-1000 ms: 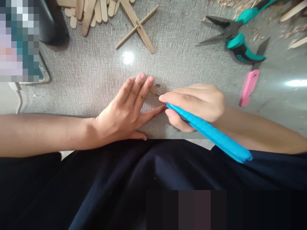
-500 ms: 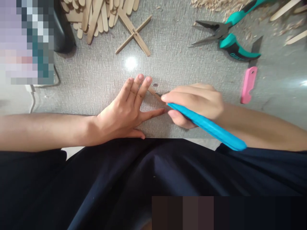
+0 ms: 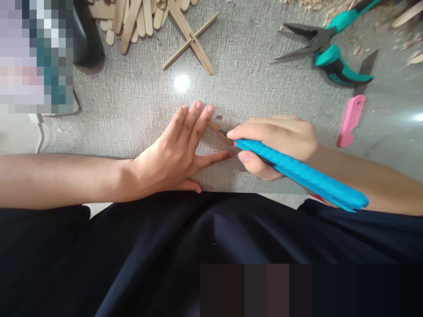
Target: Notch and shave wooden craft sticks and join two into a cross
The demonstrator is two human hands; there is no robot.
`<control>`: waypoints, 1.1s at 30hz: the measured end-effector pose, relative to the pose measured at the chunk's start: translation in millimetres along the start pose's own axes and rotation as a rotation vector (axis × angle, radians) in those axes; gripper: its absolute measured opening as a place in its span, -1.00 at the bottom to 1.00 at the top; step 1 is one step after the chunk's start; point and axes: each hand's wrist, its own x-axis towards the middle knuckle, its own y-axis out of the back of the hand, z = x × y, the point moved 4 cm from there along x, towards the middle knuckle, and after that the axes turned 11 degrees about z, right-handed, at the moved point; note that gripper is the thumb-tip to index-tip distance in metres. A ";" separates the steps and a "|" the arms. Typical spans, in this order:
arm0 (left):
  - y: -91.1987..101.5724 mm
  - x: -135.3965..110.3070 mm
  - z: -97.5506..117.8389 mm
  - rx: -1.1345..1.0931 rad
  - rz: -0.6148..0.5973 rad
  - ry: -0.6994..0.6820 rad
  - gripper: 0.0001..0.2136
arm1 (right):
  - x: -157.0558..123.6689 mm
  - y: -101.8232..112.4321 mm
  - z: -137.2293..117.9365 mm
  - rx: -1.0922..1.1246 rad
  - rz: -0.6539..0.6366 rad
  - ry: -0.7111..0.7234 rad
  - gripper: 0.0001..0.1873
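My left hand (image 3: 175,152) lies flat on the table with its fingers spread, the fingertips at a small wooden craft stick (image 3: 225,138). Much of that stick is hidden by the hands. My right hand (image 3: 284,136) is closed around a blue utility knife (image 3: 317,178), its handle slanting down to the right. The knife's dark blade tip meets the stick between the two hands. Above them, two craft sticks joined as a cross (image 3: 203,53) rest on the table.
A pile of craft sticks (image 3: 132,26) lies at the upper left beside a black object (image 3: 87,39). Teal-handled pliers (image 3: 325,42), a pink knife (image 3: 352,121) with its blade exposed, and wood shavings (image 3: 310,6) are at the upper right.
The knife handle has swung and rolled, its rear end farther right, and more of the blade shows against the stick. My left hand stays flat. The view has shifted slightly.
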 end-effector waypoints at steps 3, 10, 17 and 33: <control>0.3 -0.3 0.9 0.007 0.011 0.004 0.05 | -1.1 -0.3 1.5 0.037 -0.019 -0.027 -0.72; 7.7 -1.5 4.8 -0.013 -0.026 -0.007 0.10 | 3.2 0.0 -0.5 0.027 0.003 0.015 -0.76; 5.0 -4.0 5.8 -0.009 -0.051 0.001 0.10 | 2.8 1.7 -3.3 0.043 0.015 -0.015 -0.75; 8.5 -0.2 5.5 0.001 -0.067 0.009 0.08 | 5.6 0.1 -3.5 0.072 0.000 -0.019 -0.78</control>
